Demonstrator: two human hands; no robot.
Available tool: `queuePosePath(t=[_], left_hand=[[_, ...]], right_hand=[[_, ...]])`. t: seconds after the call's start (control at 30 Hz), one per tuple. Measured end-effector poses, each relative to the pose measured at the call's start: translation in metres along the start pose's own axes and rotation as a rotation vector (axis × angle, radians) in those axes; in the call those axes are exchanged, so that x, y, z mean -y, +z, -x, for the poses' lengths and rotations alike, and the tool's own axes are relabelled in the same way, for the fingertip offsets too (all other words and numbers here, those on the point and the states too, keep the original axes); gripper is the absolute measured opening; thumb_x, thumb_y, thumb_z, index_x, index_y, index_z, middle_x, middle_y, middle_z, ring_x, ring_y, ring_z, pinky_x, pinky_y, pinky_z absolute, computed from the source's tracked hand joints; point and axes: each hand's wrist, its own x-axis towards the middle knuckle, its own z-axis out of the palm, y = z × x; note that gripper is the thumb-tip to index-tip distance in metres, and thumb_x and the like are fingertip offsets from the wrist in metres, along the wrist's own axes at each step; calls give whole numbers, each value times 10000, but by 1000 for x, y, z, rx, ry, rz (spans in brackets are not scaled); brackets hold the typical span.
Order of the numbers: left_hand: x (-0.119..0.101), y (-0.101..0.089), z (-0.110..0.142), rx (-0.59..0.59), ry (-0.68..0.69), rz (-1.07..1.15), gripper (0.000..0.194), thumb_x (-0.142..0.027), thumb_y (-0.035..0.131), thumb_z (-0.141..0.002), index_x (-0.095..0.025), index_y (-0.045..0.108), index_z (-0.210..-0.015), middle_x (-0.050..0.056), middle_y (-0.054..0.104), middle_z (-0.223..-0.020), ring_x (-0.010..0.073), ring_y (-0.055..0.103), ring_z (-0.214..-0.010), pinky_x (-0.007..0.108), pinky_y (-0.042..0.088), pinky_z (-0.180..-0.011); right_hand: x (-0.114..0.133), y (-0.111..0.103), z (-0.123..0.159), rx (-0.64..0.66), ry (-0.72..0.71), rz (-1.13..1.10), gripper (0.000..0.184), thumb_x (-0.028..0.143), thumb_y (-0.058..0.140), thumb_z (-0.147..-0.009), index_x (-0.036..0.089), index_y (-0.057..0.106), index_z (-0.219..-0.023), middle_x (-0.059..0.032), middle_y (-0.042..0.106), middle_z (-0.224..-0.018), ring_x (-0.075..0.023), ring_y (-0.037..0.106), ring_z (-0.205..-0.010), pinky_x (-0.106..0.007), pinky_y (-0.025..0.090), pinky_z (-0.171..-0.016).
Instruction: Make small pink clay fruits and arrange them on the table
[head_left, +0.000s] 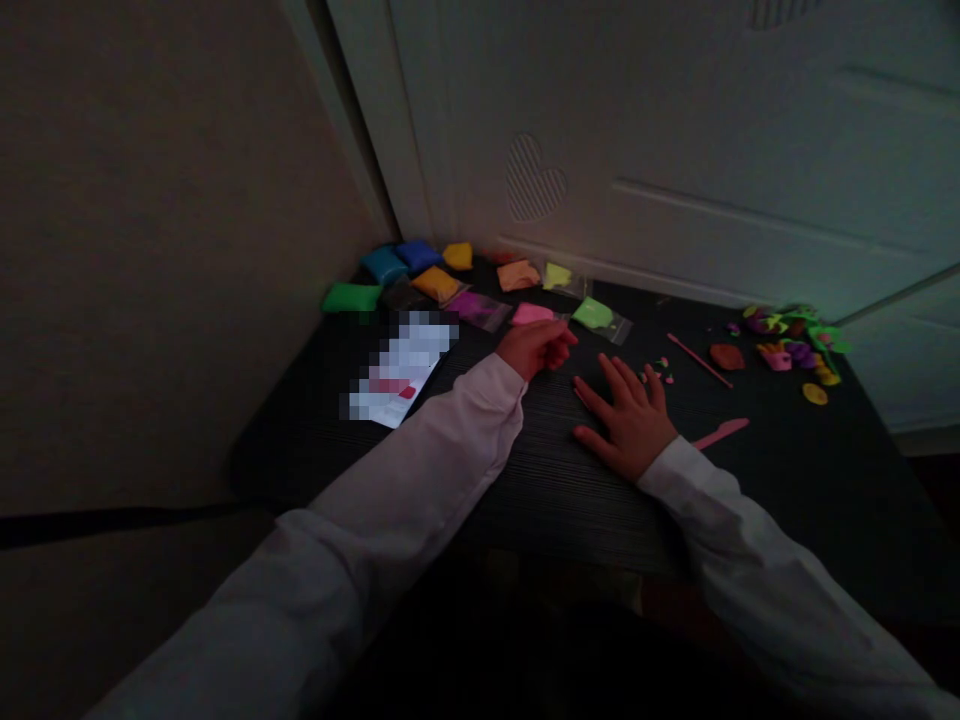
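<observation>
My left hand (pixel 534 347) is above the table just in front of a pink clay packet (pixel 531 315). Its fingers are curled together, and whatever they may hold is hidden. My right hand (pixel 631 418) lies palm down on the dark table (pixel 577 520), fingers spread, nothing in its grip. Beyond its fingertips lie several tiny pink and green clay pieces (pixel 663 372). A pink plastic knife (pixel 724 432) sits by my right wrist, partly hidden by the sleeve. Farther right are a thin pink stick tool (pixel 699 360) and a reddish-brown clay lump (pixel 726 357).
Coloured clay packets line the back, among them green (pixel 351 298), blue (pixel 418 254), purple (pixel 474 308) and light green (pixel 596 315). A lit phone (pixel 405 370) lies left. Small clay shapes (pixel 801 352) cluster right, near a yellow disc (pixel 815 394). A white panel (pixel 675 130) stands behind.
</observation>
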Motion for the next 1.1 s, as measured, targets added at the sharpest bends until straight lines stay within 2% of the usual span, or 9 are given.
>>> queuePosePath(t=[0.2, 0.37, 0.57, 0.7, 0.87, 1.03, 1.1], left_hand=[[-1, 0, 0, 8, -23, -12, 238, -269, 445, -749, -112, 572, -624, -3, 509, -493, 55, 451, -435, 189, 317, -445], [-1, 0, 0, 7, -36, -17, 238, -276, 447, -754, -114, 573, -632, -3, 513, -506, 53, 452, -442, 193, 324, -461], [0, -1, -1, 18, -53, -23, 230, -277, 450, -751, -115, 575, -647, -2, 518, -520, 54, 459, -457, 192, 323, -467], [1, -2, -1, 34, -39, -22, 218, -267, 452, -750, -113, 573, -653, -3, 520, -521, 53, 458, -456, 190, 318, -464], [0, -2, -2, 13, -40, -15, 219, -264, 454, -747, -109, 573, -647, -3, 517, -515, 53, 455, -452, 190, 317, -460], [1, -2, -1, 21, -27, -22, 210, -261, 461, -741, -110, 576, -651, -3, 519, -512, 56, 459, -448, 193, 321, -462], [1, -2, -1, 21, -24, -23, 214, -263, 460, -743, -110, 576, -648, -2, 519, -513, 55, 458, -447, 193, 321, -461]], right_hand=[[7, -1, 3, 17, -106, -28, 640, 624, 250, -753, 272, 295, -1286, -115, 166, -1400, -277, 156, -1263, -528, 31, -978], [0, 1, 1, -2, -11, -4, 623, 599, 271, -765, 248, 316, -1278, -117, 146, -1405, -296, 171, -1253, -540, 31, -970], [3, -1, 2, 22, -102, -33, 625, 616, 271, -754, 281, 303, -1280, -103, 153, -1405, -283, 169, -1258, -532, 29, -975], [1, 0, 2, -14, 19, -12, 602, 592, 262, -770, 266, 323, -1273, -119, 156, -1401, -292, 166, -1258, -548, 36, -965], [4, -1, 2, 16, -102, -41, 621, 621, 269, -751, 290, 312, -1275, -100, 167, -1402, -279, 169, -1259, -537, 30, -974], [-2, 0, 0, -7, 9, -18, 590, 593, 266, -770, 277, 339, -1263, -112, 162, -1400, -294, 165, -1257, -549, 42, -963], [0, -1, 1, 3, -30, -28, 602, 608, 263, -761, 285, 334, -1265, -111, 164, -1399, -287, 162, -1260, -544, 36, -967]])
